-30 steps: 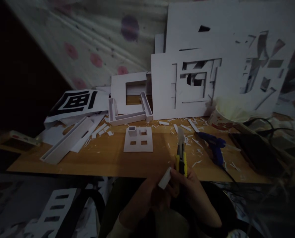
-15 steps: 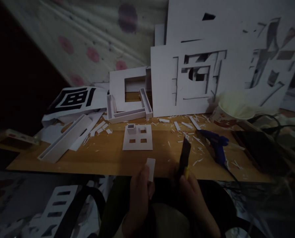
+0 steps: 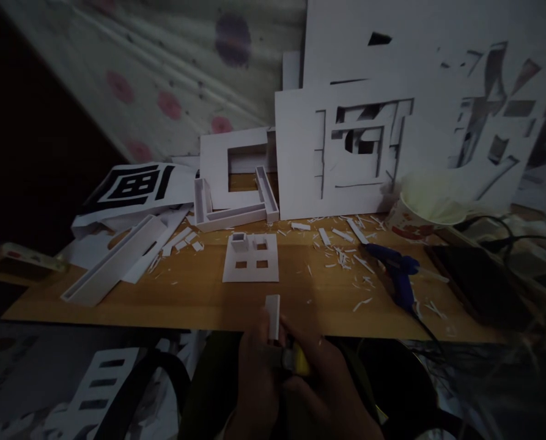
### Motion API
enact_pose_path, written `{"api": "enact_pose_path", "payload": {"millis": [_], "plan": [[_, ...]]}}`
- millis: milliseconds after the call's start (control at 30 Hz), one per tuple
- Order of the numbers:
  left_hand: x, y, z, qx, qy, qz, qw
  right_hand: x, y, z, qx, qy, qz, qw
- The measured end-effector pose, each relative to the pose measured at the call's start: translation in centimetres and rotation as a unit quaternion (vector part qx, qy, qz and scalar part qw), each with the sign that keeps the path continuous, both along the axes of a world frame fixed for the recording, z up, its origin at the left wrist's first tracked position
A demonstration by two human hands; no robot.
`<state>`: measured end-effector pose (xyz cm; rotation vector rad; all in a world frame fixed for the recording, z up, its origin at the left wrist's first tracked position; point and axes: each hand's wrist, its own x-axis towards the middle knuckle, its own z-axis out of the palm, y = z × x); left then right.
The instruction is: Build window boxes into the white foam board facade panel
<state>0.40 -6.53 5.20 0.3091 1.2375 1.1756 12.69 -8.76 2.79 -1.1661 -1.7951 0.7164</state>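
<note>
My left hand (image 3: 257, 373) is closed around a small white foam-board strip (image 3: 273, 315), held upright near the table's front edge. My right hand (image 3: 323, 373) grips a yellow-and-black utility knife (image 3: 300, 360), brought up against my left hand at the strip's lower end. Whether the blade touches the strip is hard to tell in the dim light. Just beyond my hands a white square board with window cut-outs (image 3: 250, 273) lies flat, a small box-shaped piece (image 3: 240, 241) standing on its back left corner.
White scraps (image 3: 343, 256) litter the wooden table (image 3: 172, 305). A blue glue gun (image 3: 398, 272), a dark flat object (image 3: 477, 284) and a paper tub (image 3: 422, 220) are to the right. Large cut boards (image 3: 295, 153) lean behind; a long white channel piece (image 3: 117, 263) lies left.
My right hand has swung the knife leftward and down from over the table to my left hand. The white strip has turned slightly and now shows its edge.
</note>
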Motion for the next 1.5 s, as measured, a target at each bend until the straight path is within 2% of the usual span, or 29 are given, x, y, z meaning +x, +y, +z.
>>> {"api": "enact_pose_path", "payload": {"millis": [100,233,667,733,800,867,933,1000,1200,1300,1400,1500], "plan": [[0.3,0.0,0.0,-0.018,-0.025,0.039,0.999,-0.1,0.2,-0.2,0.002,0.013,-0.002,1.0],[0.7,-0.2,0.2,-0.022,-0.061,0.061,0.996,-0.2,0.2,-0.3,0.006,0.011,-0.011,1.0],[0.6,0.1,1.2,-0.006,0.014,0.023,1.0,0.4,0.1,-1.2,-0.014,-0.02,-0.013,1.0],[0.0,0.6,1.3,0.0,0.026,-0.006,1.0,0.8,0.7,-1.5,-0.031,-0.019,-0.059,0.998],[-0.9,1.2,0.9,0.029,0.067,-0.022,0.997,1.7,1.9,-1.8,-0.06,-0.03,-0.147,0.987],[-1.8,1.8,0.3,0.043,0.115,0.003,0.992,3.0,3.5,-2.1,-0.08,-0.058,-0.222,0.97],[-2.7,2.2,-0.3,0.035,0.159,0.024,0.986,4.5,5.1,-2.4,-0.069,-0.099,-0.255,0.959],[-3.4,2.5,-0.5,0.032,0.206,0.017,0.978,5.7,6.5,-2.6,-0.046,-0.148,-0.266,0.951],[-5.2,3.8,-1.1,0.089,0.328,-0.029,0.94,7.0,9.8,-2.9,-0.018,-0.268,-0.229,0.936],[-6.3,5.2,-1.9,0.124,0.393,-0.046,0.91,7.0,10.8,-3.2,0.014,-0.32,-0.253,0.913],[-7.6,7.2,-1.4,0.184,0.479,-0.081,0.854,6.2,11.3,-3.1,0.055,-0.299,-0.269,0.914],[-8.6,10.0,1.0,0.289,0.548,-0.164,0.768,4.3,12.5,-1.7,0.081,-0.221,-0.221,0.946]]}}
